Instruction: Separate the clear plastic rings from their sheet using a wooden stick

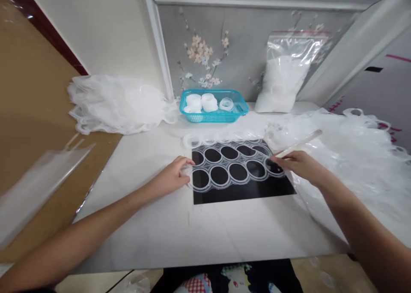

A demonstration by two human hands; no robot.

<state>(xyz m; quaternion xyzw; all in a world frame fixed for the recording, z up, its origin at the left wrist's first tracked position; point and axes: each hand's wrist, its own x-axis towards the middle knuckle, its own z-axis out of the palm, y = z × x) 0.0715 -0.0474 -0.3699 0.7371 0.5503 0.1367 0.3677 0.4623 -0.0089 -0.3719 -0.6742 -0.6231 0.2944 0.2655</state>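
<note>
A translucent sheet of joined rings (228, 166) lies across a black mat (244, 193) on the white table. At the sheet's left end, my left hand (178, 173) pinches its edge between thumb and fingers. My right hand (297, 165) grips a slim pale stick (300, 144), its upper end pointing away to the right. The lower end of the stick is hidden by my fingers, near the rings at the sheet's right end. Another strip of clear rings (224, 137) rests along the mat's far edge.
A blue basket (214, 118) holding stacks of white rings stands at the back. Beside it leans a filled zip bag (282, 76). Piles of translucent ring sheets lie left (115, 104) and right (346, 156). A framed floral panel (244, 40) rises behind.
</note>
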